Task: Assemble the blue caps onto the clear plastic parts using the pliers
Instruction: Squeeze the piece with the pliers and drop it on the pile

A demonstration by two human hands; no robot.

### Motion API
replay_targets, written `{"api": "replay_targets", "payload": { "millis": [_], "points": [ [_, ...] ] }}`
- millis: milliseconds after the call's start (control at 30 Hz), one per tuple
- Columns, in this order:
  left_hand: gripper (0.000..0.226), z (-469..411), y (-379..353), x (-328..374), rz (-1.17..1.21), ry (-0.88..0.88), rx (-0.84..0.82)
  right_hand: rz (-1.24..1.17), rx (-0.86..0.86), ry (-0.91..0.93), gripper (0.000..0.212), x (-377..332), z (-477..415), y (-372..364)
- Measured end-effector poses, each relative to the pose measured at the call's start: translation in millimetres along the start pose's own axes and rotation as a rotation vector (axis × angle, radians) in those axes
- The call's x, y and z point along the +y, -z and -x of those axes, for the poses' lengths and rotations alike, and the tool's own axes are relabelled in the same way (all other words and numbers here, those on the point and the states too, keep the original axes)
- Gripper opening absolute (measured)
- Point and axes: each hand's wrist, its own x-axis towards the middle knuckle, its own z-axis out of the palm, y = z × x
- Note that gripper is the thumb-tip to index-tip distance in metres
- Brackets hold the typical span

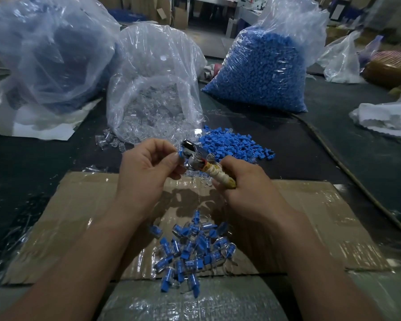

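My right hand grips the cloth-wrapped handles of the pliers, whose shiny jaws point up and left. My left hand pinches a blue cap with a clear part right at those jaws. A loose heap of blue caps lies on the dark table just beyond my hands. An open bag of clear plastic parts stands behind my left hand. Several assembled blue-and-clear pieces are piled on the cardboard sheet below my wrists.
A tall bag full of blue caps stands at the back right. A large, mostly empty plastic bag stands at the back left. A dark cable runs along the table's right side. White bags lie at the far right.
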Motion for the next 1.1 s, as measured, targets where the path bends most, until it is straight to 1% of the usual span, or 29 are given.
{"api": "replay_targets", "payload": {
  "millis": [333, 467, 600, 633, 700, 800, 900, 1000, 1100],
  "points": [
    [0.018, -1.0, 1.7, 1.4, -0.007, -0.001, 0.014, 0.052, 0.081, 0.001, 0.014, 0.2, -1.7, -5.8],
    [0.018, -2.1, 2.2, 0.1, 0.012, 0.026, 0.036, 0.022, 0.062, 0.010, 0.026, 1.5, -1.8, -3.4],
    [0.012, -5.7, 9.9, 2.6, 0.116, 0.087, 0.088, 0.064, 0.025, -0.011, 0.032, 6.5, -0.5, 3.2],
    [0.009, -5.2, 12.6, 4.3, 0.152, 0.111, 0.062, 0.078, 0.013, -0.020, 0.033, 7.5, 0.3, 4.9],
    [0.005, -3.4, 16.3, 8.2, 0.202, 0.172, -0.057, 0.084, -0.007, -0.030, 0.034, 7.5, 1.9, 7.2],
    [0.008, -1.8, 16.1, 10.7, 0.176, 0.296, -0.264, 0.065, -0.054, -0.045, 0.037, 4.3, 3.5, 7.1],
    [0.009, -1.9, 14.6, 10.1, 0.147, 0.378, -0.417, 0.077, -0.116, -0.065, 0.039, 0.4, 3.1, 4.6],
    [0.009, -1.7, 15.9, 9.3, 0.135, 0.395, -0.609, 0.128, -0.143, -0.065, 0.040, -0.6, 2.2, 2.5],
    [0.012, -2.2, 17.2, 9.3, 0.005, 0.371, -0.812, 0.136, -0.148, -0.074, 0.046, 0.0, 1.9, 1.1]
  ]
}}
